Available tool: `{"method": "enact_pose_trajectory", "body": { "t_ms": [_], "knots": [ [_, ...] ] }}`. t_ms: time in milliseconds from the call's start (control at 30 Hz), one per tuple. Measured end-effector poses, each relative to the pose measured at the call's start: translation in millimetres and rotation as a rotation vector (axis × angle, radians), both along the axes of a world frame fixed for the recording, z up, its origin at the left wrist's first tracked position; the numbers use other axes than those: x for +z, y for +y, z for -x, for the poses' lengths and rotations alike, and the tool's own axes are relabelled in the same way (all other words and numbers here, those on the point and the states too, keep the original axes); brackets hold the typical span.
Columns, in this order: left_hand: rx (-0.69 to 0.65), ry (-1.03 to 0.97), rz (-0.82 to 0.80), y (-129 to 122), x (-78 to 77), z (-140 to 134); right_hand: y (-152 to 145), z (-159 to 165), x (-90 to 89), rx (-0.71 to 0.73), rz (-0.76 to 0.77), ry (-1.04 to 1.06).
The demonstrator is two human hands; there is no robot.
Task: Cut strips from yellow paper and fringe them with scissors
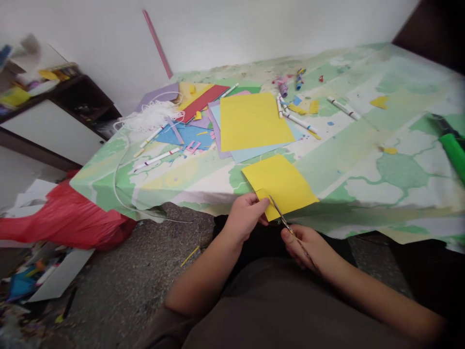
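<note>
My left hand (247,215) pinches the near left corner of a yellow paper sheet (283,179), thumb on top. The sheet hangs partly over the table's front edge. My right hand (303,245) is closed around a pair of scissors (280,213), whose blades point up and left onto the paper beside my left thumb. A cut line shows near that corner. The scissors' handles are mostly hidden by my fingers. Just beyond lies a larger yellow sheet (252,121), flat on top of light blue and purple sheets.
White string (154,116), markers (156,160) and coloured paper scraps lie at the table's left. More markers (300,121) rest right of the stack. A green-handled tool (452,150) is at the right edge. On the floor at left sits a red plastic bag (72,213), near a cabinet (54,121).
</note>
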State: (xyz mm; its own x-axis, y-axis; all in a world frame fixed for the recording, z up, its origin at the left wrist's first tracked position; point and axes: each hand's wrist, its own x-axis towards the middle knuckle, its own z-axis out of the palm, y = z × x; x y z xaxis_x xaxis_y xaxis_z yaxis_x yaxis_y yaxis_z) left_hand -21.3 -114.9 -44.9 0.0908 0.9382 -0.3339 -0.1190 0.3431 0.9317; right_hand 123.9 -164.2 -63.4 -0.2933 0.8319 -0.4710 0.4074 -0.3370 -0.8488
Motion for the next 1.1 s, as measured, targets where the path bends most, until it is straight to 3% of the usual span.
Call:
{"method": "enact_pose_trajectory", "body": {
  "t_ms": [367,800,1100],
  "knots": [
    [-0.087,-0.031,0.054,-4.6,-3.0,-0.1,3.2,9.9,14.7,-0.057,0.093,-0.029],
    [-0.081,-0.001,0.066,-1.4,-1.1,-3.1,6.1,9.2,8.0,-0.097,0.176,0.027],
    [-0.028,-0.09,0.014,-1.1,-0.1,-3.4,9.0,-3.1,9.8,-0.099,0.011,0.041]
  ]
}}
